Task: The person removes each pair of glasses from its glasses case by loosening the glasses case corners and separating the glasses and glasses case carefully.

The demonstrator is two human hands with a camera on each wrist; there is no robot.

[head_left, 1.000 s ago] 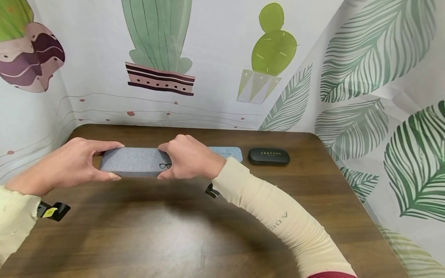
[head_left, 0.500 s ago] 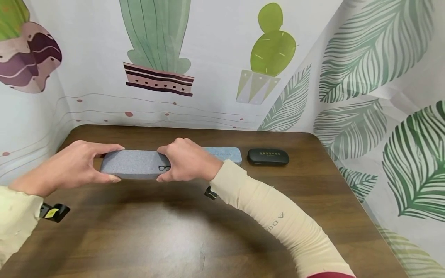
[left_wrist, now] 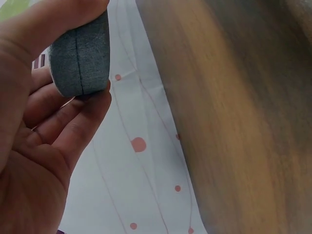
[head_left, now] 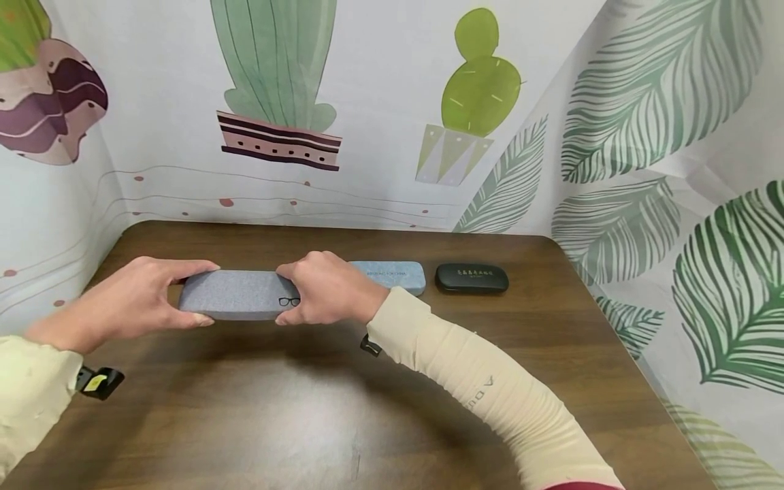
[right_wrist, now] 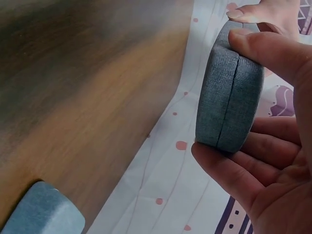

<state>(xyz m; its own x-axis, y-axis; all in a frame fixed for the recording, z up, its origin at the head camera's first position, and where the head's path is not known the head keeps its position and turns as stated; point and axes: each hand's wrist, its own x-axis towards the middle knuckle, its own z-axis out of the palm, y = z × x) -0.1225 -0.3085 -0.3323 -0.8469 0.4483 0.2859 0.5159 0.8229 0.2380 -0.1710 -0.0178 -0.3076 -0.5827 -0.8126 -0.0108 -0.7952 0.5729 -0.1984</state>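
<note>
A grey fabric glasses case [head_left: 235,294], printed with a small pair of glasses at its right end, is held lengthwise between both hands above the table. My left hand [head_left: 131,298] grips its left end, thumb on the near edge and fingers on the far edge. At the other end my right hand [head_left: 331,287] pinches it the same way. Both wrist views show a seam running along the side of the case [right_wrist: 226,102], with its lid closed. My right hand and wrist partly cover a light blue glasses case [head_left: 395,273] lying behind them.
A black glasses case [head_left: 471,278] with gold lettering lies right of the light blue one, near the back of the brown wooden table [head_left: 294,415]. Behind the table hangs a white cloth [head_left: 380,170] printed with cacti and leaves.
Both hands have come slightly lower in the head view with the grey glasses case between them. More of the light blue glasses case shows beside the right hand.
</note>
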